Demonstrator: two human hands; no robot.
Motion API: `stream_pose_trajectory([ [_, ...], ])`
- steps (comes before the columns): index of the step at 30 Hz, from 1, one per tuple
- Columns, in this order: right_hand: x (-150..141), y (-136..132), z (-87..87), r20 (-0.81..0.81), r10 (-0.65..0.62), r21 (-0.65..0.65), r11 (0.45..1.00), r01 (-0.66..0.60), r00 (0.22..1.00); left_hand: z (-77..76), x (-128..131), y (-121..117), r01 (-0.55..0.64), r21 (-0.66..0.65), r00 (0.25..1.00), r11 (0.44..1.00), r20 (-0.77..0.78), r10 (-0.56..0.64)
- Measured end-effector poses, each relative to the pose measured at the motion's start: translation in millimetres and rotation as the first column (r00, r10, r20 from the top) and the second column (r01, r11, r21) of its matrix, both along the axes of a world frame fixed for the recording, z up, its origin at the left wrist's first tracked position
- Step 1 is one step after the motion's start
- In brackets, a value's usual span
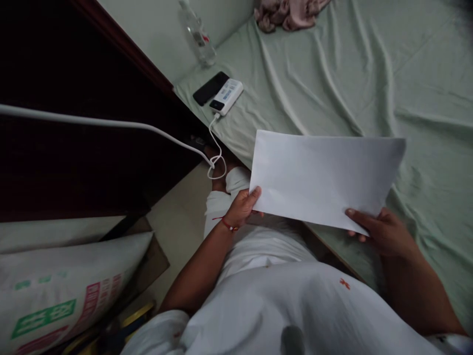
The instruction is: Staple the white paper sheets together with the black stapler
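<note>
A blank white sheet of paper (321, 177) is held out over my lap and the edge of the bed. My left hand (242, 206), with a red string bracelet at the wrist, pinches its lower left corner, thumb on top. At the lower right edge, my right hand (384, 230) grips the paper with the thumb on top and fingertips showing below. The sheet bends slightly at its right side. Whether it is one sheet or a thin stack, I cannot tell.
On the green bed sheet (332, 84) lie a white power bank (231, 93) with a white cable (148, 126), a black phone (210, 88) and a bunched pink cloth (288, 15). A clear bottle (201, 39) stands by the wall. A printed white sack (74, 286) is at lower left.
</note>
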State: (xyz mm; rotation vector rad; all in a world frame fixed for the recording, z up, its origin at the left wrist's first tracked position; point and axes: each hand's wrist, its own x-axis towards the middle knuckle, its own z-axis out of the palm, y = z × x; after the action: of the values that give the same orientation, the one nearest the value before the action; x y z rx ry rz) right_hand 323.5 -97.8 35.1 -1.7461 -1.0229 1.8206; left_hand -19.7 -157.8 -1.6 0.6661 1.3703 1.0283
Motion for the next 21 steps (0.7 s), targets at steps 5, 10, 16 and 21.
stream_pose_trajectory([
  [5, 8, 2, 2.6, 0.034, -0.082, 0.064, 0.995, 0.08, 0.996, 4.6, 3, 5, 0.102, 0.027, 0.994, 0.994, 0.044, -0.103],
  [10, 17, 0, -0.8, 0.072, -0.159, 0.082, 0.985, 0.153, 0.985, 3.8, 7, 12, 0.1, 0.025, 0.991, 0.995, 0.083, -0.102],
  [16, 25, -1, 3.4, 0.078, -0.316, 0.132, 0.943, 0.304, 0.946, 1.2, 0, 26, 0.018, 0.035, 1.0, 0.999, -0.007, -0.018],
  [21, 36, 0, 10.2, 0.125, -0.388, 0.117, 0.92, 0.375, 0.913, 3.3, -11, 37, -0.025, 0.239, 0.93, 0.971, -0.351, 0.11],
])
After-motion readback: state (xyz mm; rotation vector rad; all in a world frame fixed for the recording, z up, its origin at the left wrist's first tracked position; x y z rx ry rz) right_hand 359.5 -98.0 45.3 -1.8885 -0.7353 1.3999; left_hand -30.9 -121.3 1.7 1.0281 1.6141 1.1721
